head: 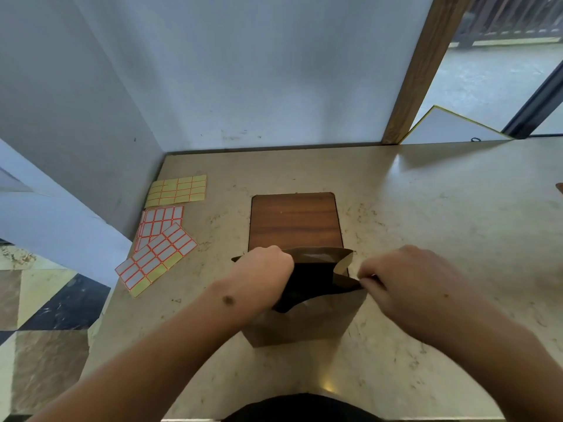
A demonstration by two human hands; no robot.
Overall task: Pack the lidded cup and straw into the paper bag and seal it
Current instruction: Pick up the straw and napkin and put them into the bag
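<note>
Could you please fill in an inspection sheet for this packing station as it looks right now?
Surface: beige counter with scuffs and specks; a brown wooden inset panel sits behind the bag.
Job's things: paper bag stands open, unsealed, its inside dark; cup and straw not seen.
Clutter: three label sheets at the counter's left, two of them overlapping.
Grippers: left hand grips the bag's left rim; right hand pinches the right rim.
Cables: nothing seen.
Surroundings: white wall panels behind and left, wooden post at right, patterned floor at left.
</note>
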